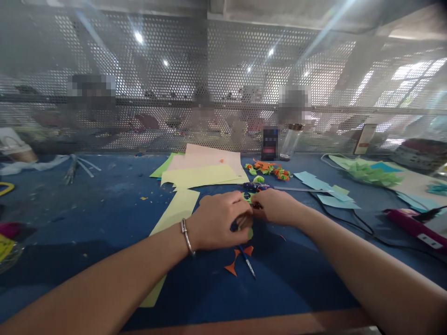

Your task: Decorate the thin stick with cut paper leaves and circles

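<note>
Both hands work close together over the blue table. My left hand point(223, 221), with a silver bangle at its wrist, is closed with thumb and fingers curled round a small green paper piece point(250, 233), mostly hidden. Just right of it, my right hand point(275, 207) has its fingers bent into a pinch, and what they hold is hidden. Behind the hands lies a dark blue tool, apparently a glue gun point(257, 186), with a long pale stick pointing right. Nearer me are orange paper scraps point(231, 268) and a slim blue pen-like tool point(249, 265) with a silvery end.
Yellow and pink paper sheets point(206, 176) lie behind my left hand, and a pale yellow strip point(174, 214) runs under my left forearm. Orange-green paper pieces point(279, 172), light blue papers point(324, 188), black cords and a magenta power strip point(415, 228) are to the right. A perforated screen point(157, 83) stands behind.
</note>
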`<state>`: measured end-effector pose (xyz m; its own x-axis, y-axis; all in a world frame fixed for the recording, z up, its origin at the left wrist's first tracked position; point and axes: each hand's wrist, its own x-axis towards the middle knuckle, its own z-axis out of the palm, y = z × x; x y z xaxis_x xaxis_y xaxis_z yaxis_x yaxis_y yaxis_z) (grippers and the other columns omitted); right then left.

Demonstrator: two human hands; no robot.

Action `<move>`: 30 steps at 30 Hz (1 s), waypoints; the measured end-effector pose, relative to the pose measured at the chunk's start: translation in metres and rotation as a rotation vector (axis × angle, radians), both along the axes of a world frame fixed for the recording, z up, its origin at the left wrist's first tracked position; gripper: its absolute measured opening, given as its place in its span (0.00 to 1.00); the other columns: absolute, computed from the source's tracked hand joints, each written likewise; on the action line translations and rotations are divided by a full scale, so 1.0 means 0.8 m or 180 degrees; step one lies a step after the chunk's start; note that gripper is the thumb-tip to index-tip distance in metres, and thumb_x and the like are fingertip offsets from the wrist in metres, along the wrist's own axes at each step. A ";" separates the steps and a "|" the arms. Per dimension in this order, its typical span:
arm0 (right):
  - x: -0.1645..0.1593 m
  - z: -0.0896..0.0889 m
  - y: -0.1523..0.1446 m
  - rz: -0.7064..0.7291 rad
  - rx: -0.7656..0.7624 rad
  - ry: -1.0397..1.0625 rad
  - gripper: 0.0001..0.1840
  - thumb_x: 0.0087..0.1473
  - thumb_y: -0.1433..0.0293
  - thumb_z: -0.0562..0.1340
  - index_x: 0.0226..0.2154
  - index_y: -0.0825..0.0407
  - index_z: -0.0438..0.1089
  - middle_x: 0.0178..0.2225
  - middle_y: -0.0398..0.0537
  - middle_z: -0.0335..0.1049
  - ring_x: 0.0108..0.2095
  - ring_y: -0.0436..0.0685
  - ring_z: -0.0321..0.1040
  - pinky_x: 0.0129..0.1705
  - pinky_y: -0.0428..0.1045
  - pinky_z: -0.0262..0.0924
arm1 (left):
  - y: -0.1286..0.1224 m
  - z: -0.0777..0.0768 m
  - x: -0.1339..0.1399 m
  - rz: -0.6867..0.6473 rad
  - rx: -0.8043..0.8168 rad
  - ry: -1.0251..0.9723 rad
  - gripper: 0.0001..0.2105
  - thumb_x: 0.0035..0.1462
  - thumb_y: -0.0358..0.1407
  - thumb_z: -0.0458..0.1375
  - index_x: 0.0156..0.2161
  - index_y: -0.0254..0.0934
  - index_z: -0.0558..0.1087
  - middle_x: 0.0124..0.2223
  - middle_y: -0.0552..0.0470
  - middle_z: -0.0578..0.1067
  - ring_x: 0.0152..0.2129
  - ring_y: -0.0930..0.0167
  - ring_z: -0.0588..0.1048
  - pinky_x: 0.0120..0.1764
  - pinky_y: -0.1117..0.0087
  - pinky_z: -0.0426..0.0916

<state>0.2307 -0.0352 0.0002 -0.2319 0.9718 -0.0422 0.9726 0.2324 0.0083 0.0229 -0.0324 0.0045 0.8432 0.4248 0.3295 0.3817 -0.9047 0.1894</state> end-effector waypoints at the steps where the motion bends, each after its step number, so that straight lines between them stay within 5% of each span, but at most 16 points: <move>1: 0.000 0.001 0.000 -0.0020 0.0032 0.0028 0.23 0.60 0.51 0.55 0.31 0.51 0.74 0.32 0.54 0.76 0.32 0.60 0.72 0.26 0.48 0.47 | 0.004 0.002 -0.003 0.0060 -0.0066 -0.0102 0.11 0.55 0.38 0.58 0.43 0.37 0.74 0.41 0.48 0.72 0.35 0.66 0.72 0.37 0.66 0.66; 7: -0.003 0.006 -0.001 -0.0066 -0.0169 0.0010 0.27 0.59 0.48 0.55 0.29 0.53 0.74 0.31 0.54 0.76 0.32 0.62 0.73 0.26 0.49 0.50 | 0.028 0.011 -0.023 0.0512 -0.0337 0.0129 0.08 0.51 0.38 0.59 0.35 0.37 0.74 0.37 0.49 0.72 0.30 0.67 0.71 0.33 0.67 0.64; 11: -0.005 0.006 -0.004 -0.0026 -0.0234 -0.0049 0.28 0.59 0.47 0.54 0.29 0.53 0.74 0.31 0.55 0.76 0.33 0.63 0.74 0.27 0.49 0.54 | 0.048 0.019 -0.039 0.0197 -0.1000 0.0623 0.10 0.47 0.40 0.63 0.34 0.38 0.77 0.35 0.49 0.75 0.29 0.68 0.72 0.31 0.69 0.63; 13: -0.005 0.006 -0.005 -0.0044 -0.0219 -0.0049 0.28 0.59 0.46 0.54 0.30 0.53 0.74 0.32 0.56 0.76 0.34 0.63 0.74 0.28 0.50 0.56 | 0.063 0.019 -0.048 0.0482 -0.1114 0.0287 0.11 0.50 0.41 0.61 0.36 0.38 0.77 0.36 0.49 0.76 0.29 0.67 0.73 0.31 0.69 0.64; 17: -0.006 0.006 -0.009 -0.0106 -0.0151 -0.0087 0.29 0.59 0.46 0.53 0.31 0.52 0.74 0.34 0.57 0.76 0.36 0.64 0.74 0.32 0.51 0.59 | 0.092 0.005 -0.062 0.1259 -0.0537 -0.0001 0.14 0.50 0.42 0.61 0.40 0.37 0.78 0.41 0.44 0.76 0.35 0.64 0.73 0.37 0.66 0.64; 24: -0.012 0.004 -0.018 -0.0050 0.0028 -0.0254 0.28 0.60 0.47 0.52 0.30 0.52 0.74 0.33 0.56 0.77 0.36 0.66 0.75 0.32 0.52 0.60 | 0.095 -0.009 -0.062 0.1110 -0.0823 -0.0082 0.11 0.49 0.41 0.62 0.35 0.36 0.75 0.37 0.47 0.76 0.33 0.64 0.73 0.36 0.67 0.65; 30: -0.017 0.005 -0.024 0.0014 0.0288 -0.0384 0.26 0.60 0.48 0.54 0.31 0.52 0.72 0.34 0.56 0.77 0.35 0.66 0.75 0.29 0.51 0.54 | 0.078 -0.010 -0.044 0.0930 -0.1197 -0.0970 0.09 0.58 0.40 0.57 0.39 0.36 0.69 0.35 0.50 0.75 0.32 0.70 0.73 0.36 0.70 0.68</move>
